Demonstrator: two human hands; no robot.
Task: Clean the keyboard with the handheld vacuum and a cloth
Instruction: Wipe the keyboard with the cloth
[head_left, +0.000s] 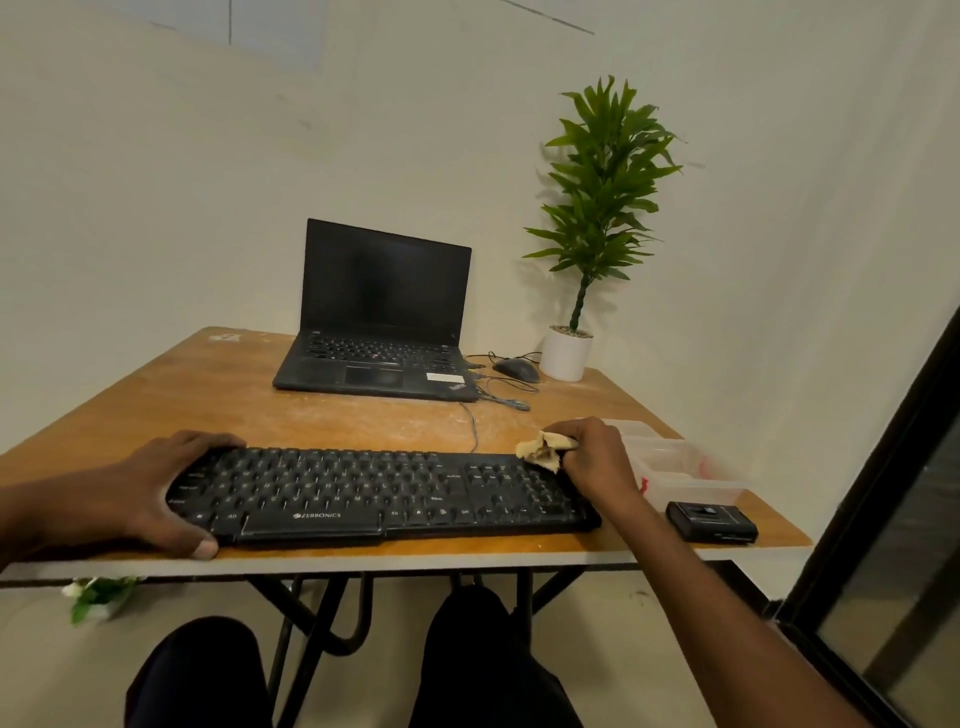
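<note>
Table (156, 395): right hand (597, 457) hides keyboard (384, 493) corner; cloth (545, 449) bunched.

Your work surface is a dusty orange-brown wooden table (208, 395) on black metal legs. The black ZEBRONICS keyboard (384, 493) lies along its near edge. Behind the keyboard you have an open black laptop (379, 322); behind and right of it, a dark wired mouse (516, 370) and a white potted green plant (566, 356). Right of the keyboard sit a clear plastic box (685, 467) and a small black device (711, 522).
</note>
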